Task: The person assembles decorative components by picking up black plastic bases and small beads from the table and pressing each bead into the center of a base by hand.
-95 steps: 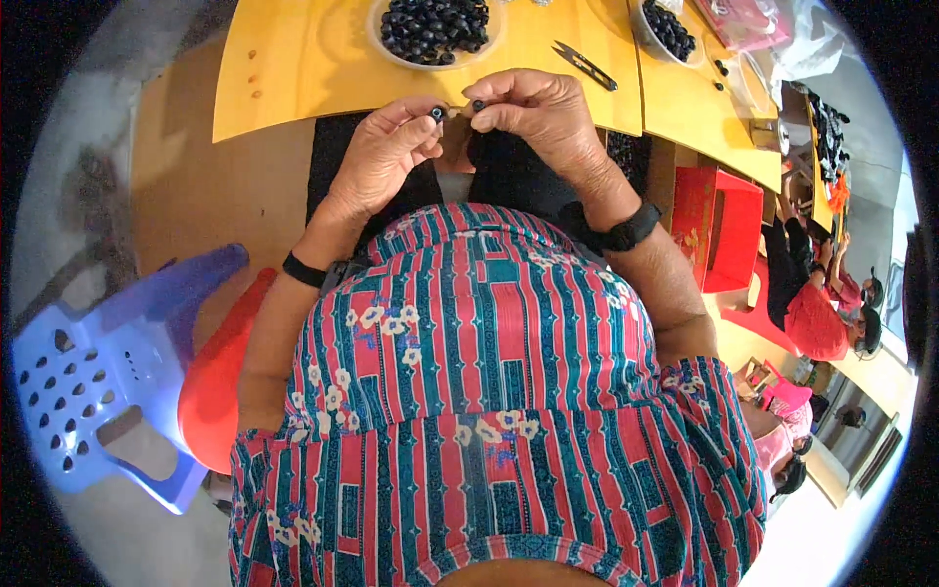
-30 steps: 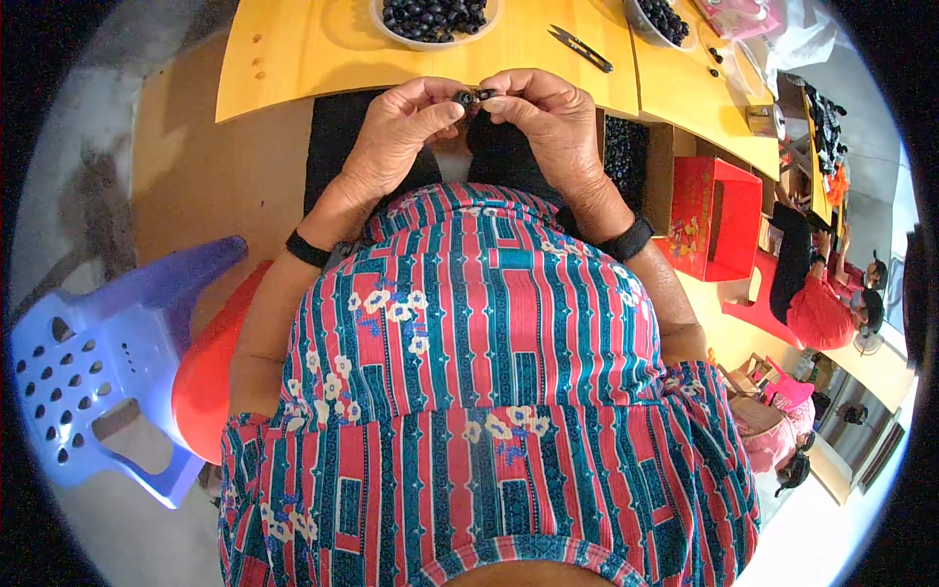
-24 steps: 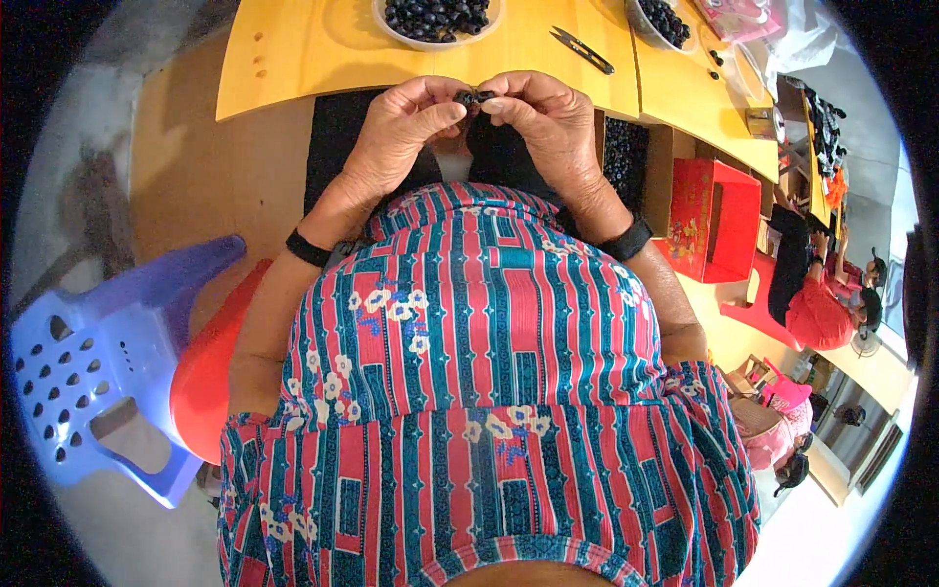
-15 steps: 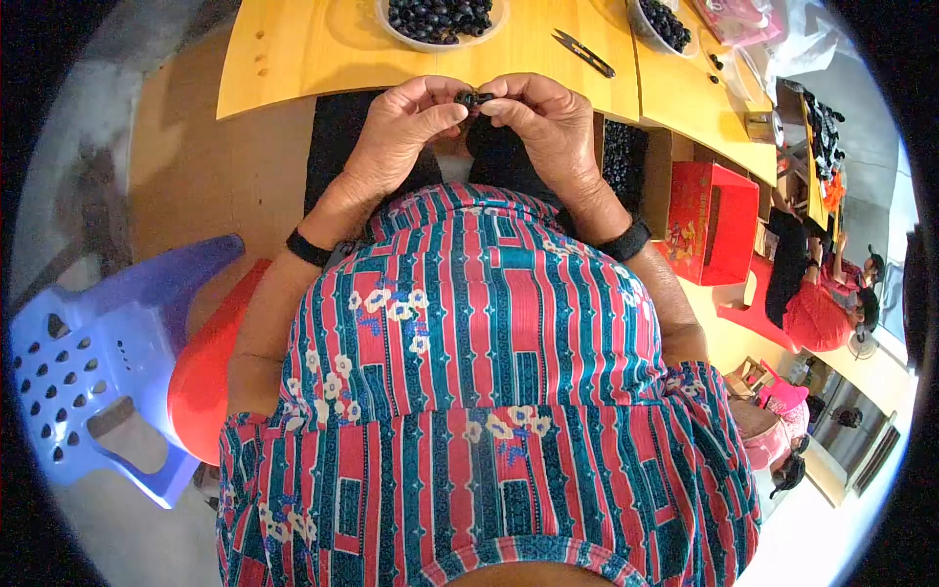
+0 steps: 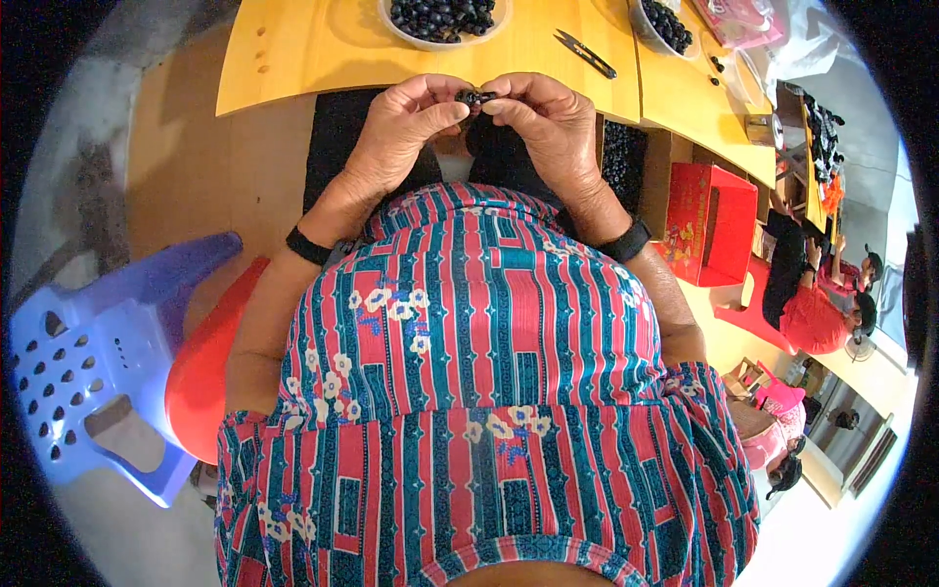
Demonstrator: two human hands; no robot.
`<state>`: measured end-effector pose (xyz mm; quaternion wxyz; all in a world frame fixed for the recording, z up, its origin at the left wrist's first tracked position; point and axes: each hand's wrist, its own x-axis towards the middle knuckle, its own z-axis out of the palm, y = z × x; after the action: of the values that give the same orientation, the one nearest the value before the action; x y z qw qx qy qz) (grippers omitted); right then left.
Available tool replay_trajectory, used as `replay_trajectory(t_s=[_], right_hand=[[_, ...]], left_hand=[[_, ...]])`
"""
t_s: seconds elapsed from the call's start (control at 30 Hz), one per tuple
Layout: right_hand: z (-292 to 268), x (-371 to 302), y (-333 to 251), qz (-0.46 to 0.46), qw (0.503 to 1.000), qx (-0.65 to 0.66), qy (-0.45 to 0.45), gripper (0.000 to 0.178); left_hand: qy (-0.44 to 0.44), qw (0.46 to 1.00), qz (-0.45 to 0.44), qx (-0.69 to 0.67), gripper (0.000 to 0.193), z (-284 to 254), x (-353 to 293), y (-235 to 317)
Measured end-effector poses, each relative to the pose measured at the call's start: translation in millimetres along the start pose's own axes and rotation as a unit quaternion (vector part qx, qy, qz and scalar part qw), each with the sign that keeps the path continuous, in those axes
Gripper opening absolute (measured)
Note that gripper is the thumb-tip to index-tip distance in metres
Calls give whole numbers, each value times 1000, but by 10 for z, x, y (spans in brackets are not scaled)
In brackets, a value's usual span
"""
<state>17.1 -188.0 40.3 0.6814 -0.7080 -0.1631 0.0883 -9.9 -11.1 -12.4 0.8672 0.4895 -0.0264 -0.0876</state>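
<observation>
Just off the near edge of the yellow table (image 5: 323,68), both my hands meet at a small shiny black piece (image 5: 476,98). My left hand (image 5: 409,125) pinches its left side between thumb and forefinger. From the right, my right hand (image 5: 546,122) pinches the same piece in the same way. My fingers cover most of it, so its exact kind cannot be made out. Beyond my hands stands a clear bowl (image 5: 437,44) heaped with glossy black pieces. Dark thread snips (image 5: 585,54) lie on the table to the right of that bowl.
A second bowl (image 5: 641,22) of black pieces stands farther right, with a few loose ones and a metal tin (image 5: 763,129) near it. Below is a red box (image 5: 711,225). At left are a blue plastic chair (image 5: 98,362) and a red seat (image 5: 210,377). Other people sit at right.
Both hands keep their pinch on the small black piece with hardly any movement. The view has shifted very slightly. A person in red at far right has leaned a little.
</observation>
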Motion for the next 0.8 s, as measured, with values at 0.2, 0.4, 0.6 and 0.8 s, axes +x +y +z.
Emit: replay_trajectory(t_s=[0.2,0.4,0.6,0.8], right_hand=[[3,-2,-3,-6,1000,-11,0,9],[-6,-12,56,-25,999,-40,15,10],[2,-21,39,-26,998,-59,26,11],[-3,-18,21,-42,994,-96,18,9]], left_hand=[[8,1000,3,13,26,20,-4,21],[25,999,4,28,26,71,-19,50],[21,998,19,60,25,41,-5,7],[25,994,32,97,23,51,-5,13]])
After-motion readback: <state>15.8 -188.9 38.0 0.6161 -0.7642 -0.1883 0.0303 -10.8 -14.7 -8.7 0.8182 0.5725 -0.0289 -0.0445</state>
